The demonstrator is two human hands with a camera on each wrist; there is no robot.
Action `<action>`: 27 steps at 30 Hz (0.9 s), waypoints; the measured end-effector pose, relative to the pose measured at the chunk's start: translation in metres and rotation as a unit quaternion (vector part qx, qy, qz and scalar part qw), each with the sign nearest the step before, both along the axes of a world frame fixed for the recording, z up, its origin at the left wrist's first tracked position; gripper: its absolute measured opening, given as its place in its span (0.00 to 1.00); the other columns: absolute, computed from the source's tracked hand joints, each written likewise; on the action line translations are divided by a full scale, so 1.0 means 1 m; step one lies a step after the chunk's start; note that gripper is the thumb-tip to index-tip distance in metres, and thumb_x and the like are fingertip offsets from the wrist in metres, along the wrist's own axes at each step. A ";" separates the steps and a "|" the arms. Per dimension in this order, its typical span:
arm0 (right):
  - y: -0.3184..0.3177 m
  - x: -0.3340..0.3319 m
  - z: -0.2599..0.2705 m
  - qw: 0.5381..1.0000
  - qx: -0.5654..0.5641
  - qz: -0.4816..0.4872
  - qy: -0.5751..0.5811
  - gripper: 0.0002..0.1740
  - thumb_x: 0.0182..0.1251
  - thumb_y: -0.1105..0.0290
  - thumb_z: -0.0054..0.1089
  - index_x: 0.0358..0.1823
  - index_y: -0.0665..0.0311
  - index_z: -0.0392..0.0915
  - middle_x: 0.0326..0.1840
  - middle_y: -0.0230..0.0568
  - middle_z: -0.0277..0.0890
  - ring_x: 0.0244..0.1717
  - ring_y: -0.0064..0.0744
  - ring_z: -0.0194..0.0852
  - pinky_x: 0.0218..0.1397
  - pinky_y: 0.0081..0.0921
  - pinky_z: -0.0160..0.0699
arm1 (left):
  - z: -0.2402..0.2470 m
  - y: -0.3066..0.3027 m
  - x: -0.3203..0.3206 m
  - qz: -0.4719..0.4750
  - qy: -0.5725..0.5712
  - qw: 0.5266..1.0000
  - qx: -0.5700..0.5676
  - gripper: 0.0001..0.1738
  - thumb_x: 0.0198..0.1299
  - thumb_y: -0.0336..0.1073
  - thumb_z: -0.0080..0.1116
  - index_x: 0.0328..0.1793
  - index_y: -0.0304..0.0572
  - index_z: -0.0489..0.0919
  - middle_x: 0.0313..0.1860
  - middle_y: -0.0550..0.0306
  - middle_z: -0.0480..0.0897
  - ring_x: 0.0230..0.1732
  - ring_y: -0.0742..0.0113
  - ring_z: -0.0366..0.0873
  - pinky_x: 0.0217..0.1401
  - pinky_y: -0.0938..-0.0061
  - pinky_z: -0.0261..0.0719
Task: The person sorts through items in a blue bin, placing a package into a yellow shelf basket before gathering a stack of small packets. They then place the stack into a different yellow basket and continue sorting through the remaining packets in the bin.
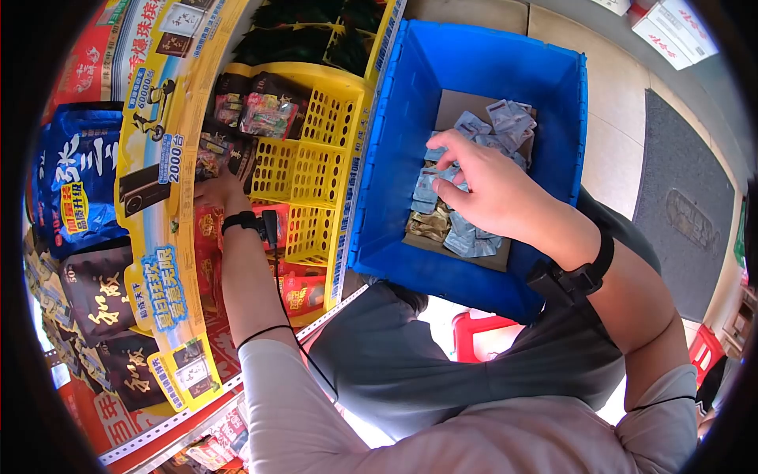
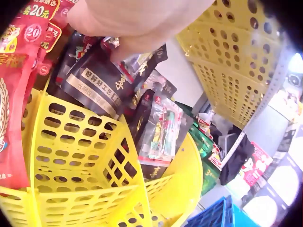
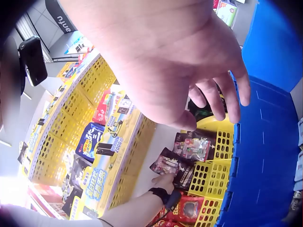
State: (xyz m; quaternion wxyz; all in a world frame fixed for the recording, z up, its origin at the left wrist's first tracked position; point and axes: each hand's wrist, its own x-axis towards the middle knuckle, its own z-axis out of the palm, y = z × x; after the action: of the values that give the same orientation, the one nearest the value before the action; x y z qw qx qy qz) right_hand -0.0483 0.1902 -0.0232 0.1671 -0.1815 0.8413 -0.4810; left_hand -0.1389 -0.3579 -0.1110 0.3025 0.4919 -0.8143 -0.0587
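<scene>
My left hand (image 1: 220, 192) reaches into the yellow divided basket (image 2: 87, 172) on the shelf. It grips the top of a black snack pouch (image 2: 97, 85) with pale lettering, the thumb lying over its front. Part of that hand is cut off at the top of the left wrist view. Beside this pouch stand more black pouches with a clear, colourful front packet (image 2: 163, 130). My right hand (image 1: 489, 178), fingers loosely bent and holding nothing, hovers over the blue plastic bin (image 1: 395, 158). Small silver-blue sachets (image 1: 474, 229) and a few gold ones (image 1: 430, 225) lie inside on cardboard.
Red pouches (image 2: 12, 104) fill the compartment next to the black ones. A yellow printed shelf strip (image 1: 162, 229) runs along the left, with blue bags (image 1: 83, 174) beyond it. A red stool (image 1: 474, 332) shows below the bin, and a grey mat (image 1: 683, 197) lies at right.
</scene>
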 end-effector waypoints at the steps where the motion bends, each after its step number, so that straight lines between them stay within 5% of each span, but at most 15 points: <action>1: 0.000 0.000 0.001 1.000 0.002 0.000 -0.003 0.25 0.73 0.70 0.65 0.67 0.63 0.67 0.52 0.51 0.83 0.43 0.45 0.85 0.46 0.38 0.82 | 0.000 0.001 0.002 -0.003 0.003 1.000 -0.002 0.60 0.54 0.54 0.80 0.73 0.27 0.48 0.72 0.23 0.57 0.72 0.30 0.66 0.70 0.42 0.75; 3: -0.001 0.001 0.002 1.000 0.002 0.000 -0.005 0.25 0.73 0.71 0.65 0.67 0.63 0.67 0.52 0.50 0.83 0.42 0.45 0.85 0.45 0.38 0.82 | 0.002 0.016 0.008 -0.014 -0.002 1.000 -0.006 0.57 0.54 0.53 0.80 0.72 0.27 0.52 0.71 0.24 0.59 0.70 0.31 0.68 0.68 0.42 0.77; 6: -0.001 0.002 0.001 1.000 -0.002 0.001 -0.009 0.25 0.72 0.70 0.65 0.66 0.64 0.68 0.51 0.50 0.83 0.43 0.48 0.85 0.46 0.40 0.82 | 0.019 0.054 0.021 -0.161 -0.153 0.971 -0.094 0.44 0.55 0.43 0.76 0.72 0.35 0.64 0.75 0.36 0.63 0.75 0.39 0.65 0.71 0.48 0.74; 8: 0.000 0.002 0.004 1.000 0.001 0.008 -0.019 0.24 0.72 0.67 0.64 0.65 0.65 0.68 0.50 0.52 0.84 0.48 0.53 0.86 0.50 0.44 0.83 | 0.021 0.060 0.026 -0.288 -0.282 0.886 -0.228 0.37 0.56 0.38 0.72 0.72 0.44 0.71 0.78 0.46 0.65 0.80 0.46 0.62 0.75 0.50 0.71; 10: 0.001 0.004 0.006 1.000 0.006 0.009 -0.026 0.24 0.72 0.67 0.64 0.65 0.65 0.68 0.49 0.51 0.84 0.48 0.53 0.86 0.50 0.44 0.83 | 0.014 0.059 0.026 -0.396 -0.379 0.736 -0.398 0.31 0.59 0.38 0.69 0.70 0.53 0.77 0.80 0.55 0.67 0.83 0.52 0.60 0.78 0.50 0.67; 15: 0.003 0.006 0.000 0.999 0.015 0.016 -0.035 0.24 0.72 0.67 0.64 0.65 0.64 0.68 0.48 0.50 0.84 0.48 0.53 0.86 0.50 0.45 0.83 | 0.036 0.037 0.018 -0.269 -0.480 0.733 -0.400 0.33 0.66 0.48 0.66 0.77 0.73 0.70 0.88 0.64 0.56 0.89 0.53 0.48 0.82 0.37 0.53; 18: 0.003 0.003 -0.004 0.999 0.013 0.019 -0.043 0.24 0.72 0.67 0.64 0.65 0.64 0.69 0.48 0.49 0.84 0.48 0.53 0.86 0.50 0.44 0.82 | 0.042 0.037 0.012 -0.213 -0.545 0.715 -0.384 0.37 0.66 0.57 0.67 0.80 0.77 0.67 0.86 0.63 0.56 0.87 0.50 0.49 0.80 0.32 0.53; 21: 0.001 0.001 -0.006 0.998 0.016 0.026 -0.060 0.24 0.72 0.67 0.64 0.65 0.64 0.69 0.48 0.49 0.84 0.47 0.52 0.86 0.50 0.44 0.82 | 0.042 0.044 0.012 -0.221 -0.527 0.722 -0.391 0.37 0.64 0.57 0.68 0.79 0.79 0.68 0.77 0.58 0.65 0.80 0.48 0.57 0.77 0.32 0.57; 27: -0.002 0.001 -0.005 0.995 0.019 0.030 -0.092 0.24 0.72 0.67 0.64 0.65 0.65 0.69 0.49 0.48 0.84 0.46 0.51 0.86 0.49 0.43 0.82 | 0.031 0.035 0.005 -0.239 -0.540 0.708 -0.388 0.34 0.66 0.58 0.65 0.79 0.81 0.70 0.77 0.59 0.66 0.79 0.49 0.57 0.78 0.38 0.57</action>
State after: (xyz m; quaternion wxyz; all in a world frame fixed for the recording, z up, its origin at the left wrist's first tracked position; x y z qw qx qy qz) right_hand -0.0473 0.1883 -0.0280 0.2618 -0.1582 0.8252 -0.4748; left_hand -0.1343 -0.3232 -0.0798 -0.0491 0.0683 -0.8800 0.4675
